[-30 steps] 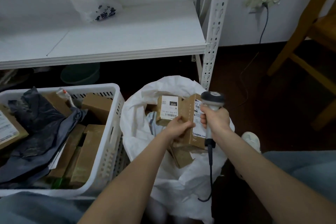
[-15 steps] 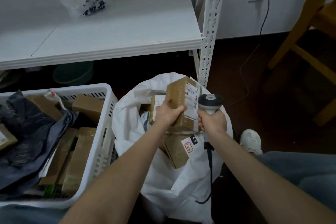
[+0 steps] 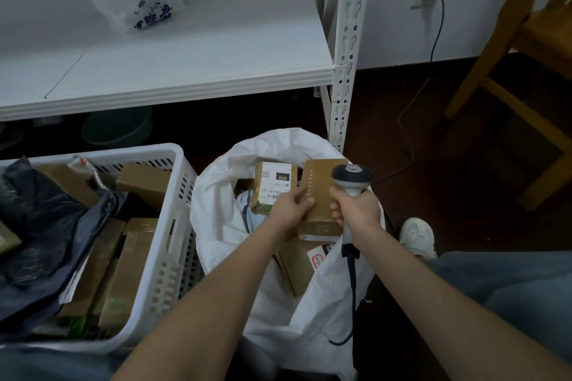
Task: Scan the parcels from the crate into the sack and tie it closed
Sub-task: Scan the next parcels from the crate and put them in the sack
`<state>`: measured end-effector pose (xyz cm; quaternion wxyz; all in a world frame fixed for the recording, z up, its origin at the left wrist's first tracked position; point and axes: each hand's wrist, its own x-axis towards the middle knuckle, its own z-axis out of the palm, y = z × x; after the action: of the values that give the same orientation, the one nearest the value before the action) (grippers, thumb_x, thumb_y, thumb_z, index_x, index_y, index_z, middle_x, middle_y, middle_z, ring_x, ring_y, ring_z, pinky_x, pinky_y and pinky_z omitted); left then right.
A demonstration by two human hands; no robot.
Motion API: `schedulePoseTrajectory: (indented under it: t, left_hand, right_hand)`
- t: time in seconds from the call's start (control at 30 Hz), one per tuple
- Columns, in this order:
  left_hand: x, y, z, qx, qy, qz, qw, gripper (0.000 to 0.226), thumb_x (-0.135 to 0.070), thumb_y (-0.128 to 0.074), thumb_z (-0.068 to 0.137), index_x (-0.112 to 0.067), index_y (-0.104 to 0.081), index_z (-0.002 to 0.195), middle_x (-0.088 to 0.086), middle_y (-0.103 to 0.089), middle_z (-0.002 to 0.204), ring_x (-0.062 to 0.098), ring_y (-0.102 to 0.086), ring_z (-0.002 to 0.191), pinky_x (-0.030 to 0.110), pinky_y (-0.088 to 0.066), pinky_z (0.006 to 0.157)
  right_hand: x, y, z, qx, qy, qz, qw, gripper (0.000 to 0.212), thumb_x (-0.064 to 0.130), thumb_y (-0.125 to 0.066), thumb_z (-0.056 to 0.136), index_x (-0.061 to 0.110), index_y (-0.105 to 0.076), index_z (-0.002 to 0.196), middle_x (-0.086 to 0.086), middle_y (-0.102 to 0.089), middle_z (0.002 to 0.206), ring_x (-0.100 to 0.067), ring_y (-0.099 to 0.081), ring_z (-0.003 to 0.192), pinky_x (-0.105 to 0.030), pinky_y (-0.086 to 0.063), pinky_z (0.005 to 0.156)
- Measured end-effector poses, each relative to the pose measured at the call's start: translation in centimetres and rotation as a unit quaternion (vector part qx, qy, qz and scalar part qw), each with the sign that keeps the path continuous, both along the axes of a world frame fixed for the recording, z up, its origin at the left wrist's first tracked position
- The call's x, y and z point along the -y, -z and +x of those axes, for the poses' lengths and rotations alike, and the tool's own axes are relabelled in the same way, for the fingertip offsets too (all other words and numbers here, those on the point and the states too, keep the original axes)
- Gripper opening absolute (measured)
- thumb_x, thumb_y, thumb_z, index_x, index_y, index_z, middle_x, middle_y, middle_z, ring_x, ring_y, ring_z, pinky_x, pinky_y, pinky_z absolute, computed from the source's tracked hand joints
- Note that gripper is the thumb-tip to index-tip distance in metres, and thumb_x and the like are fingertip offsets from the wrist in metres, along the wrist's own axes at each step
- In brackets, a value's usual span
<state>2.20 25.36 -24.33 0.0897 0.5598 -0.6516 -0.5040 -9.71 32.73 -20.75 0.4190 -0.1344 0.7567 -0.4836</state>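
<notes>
A white sack stands open on the floor between my arms, with several cardboard parcels inside. My left hand grips a brown cardboard parcel over the sack's mouth, its plain perforated face towards me. Behind it lies a parcel with a white label marked 010. My right hand holds a grey barcode scanner upright just right of the held parcel, its black cable hanging down. A white plastic crate at the left holds more brown parcels and a dark plastic bag.
A white metal shelf runs across above the crate and sack, with a white plastic bag on it. Its upright post stands behind the sack. A wooden chair is at the right. A wall socket's cable trails over the dark floor. My shoe rests beside the sack.
My left hand lifted the parcel with its label towards the scanner, then lowered and turned it, so the plain face shows now. The scanner hand stayed close beside it.
</notes>
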Motion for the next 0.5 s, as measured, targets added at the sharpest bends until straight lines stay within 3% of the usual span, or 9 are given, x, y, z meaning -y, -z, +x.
schedulePoseTrajectory:
  t: [0.13, 0.23, 0.33, 0.5]
  left_hand:
    - [-0.2, -2.2, 4.0, 0.056, -0.043, -0.059, 0.996, 0.054, -0.024, -0.063, 0.092, -0.014, -0.045, 0.142, 0.01, -0.049, 0.141, 0.027, -0.05, 0.126, 0.035, -0.044, 0.102]
    - [-0.7, -4.1, 7.6, 0.077, -0.044, -0.083, 0.993, 0.055, -0.022, -0.064, 0.091, -0.009, -0.045, 0.141, 0.011, -0.05, 0.141, 0.026, -0.049, 0.127, 0.031, -0.04, 0.099]
    - [-1.4, -5.5, 12.1, 0.116, -0.035, -0.114, 0.986, 0.056, -0.026, -0.064, 0.091, -0.008, -0.045, 0.14, 0.012, -0.048, 0.143, 0.026, -0.046, 0.129, 0.031, -0.038, 0.1]
    - [-0.9, -6.5, 19.8, 0.151, -0.098, -0.13, 0.975, 0.055, -0.031, -0.064, 0.09, -0.013, -0.047, 0.139, 0.009, -0.048, 0.142, 0.025, -0.05, 0.125, 0.031, -0.043, 0.095]
  right_hand:
    - [-0.7, -2.4, 2.7, 0.008, -0.031, -0.015, 0.999, 0.018, 0.027, -0.069, 0.086, 0.01, -0.065, 0.082, -0.002, -0.066, 0.066, -0.012, -0.06, 0.056, -0.026, -0.051, 0.058]
    - [-0.8, -3.8, 5.7, 0.01, -0.059, -0.025, 0.998, 0.022, 0.028, -0.07, 0.086, 0.01, -0.065, 0.072, -0.003, -0.065, 0.061, -0.013, -0.058, 0.052, -0.028, -0.05, 0.055]
    - [-0.7, -5.3, 9.7, 0.03, -0.098, -0.041, 0.994, 0.021, 0.024, -0.068, 0.087, 0.007, -0.065, 0.075, -0.004, -0.063, 0.06, -0.013, -0.055, 0.049, -0.025, -0.043, 0.048]
    - [0.4, -7.2, 17.3, 0.072, -0.162, -0.057, 0.982, 0.021, 0.017, -0.068, 0.087, 0.004, -0.06, 0.072, -0.008, -0.058, 0.057, -0.016, -0.049, 0.046, -0.026, -0.041, 0.046]
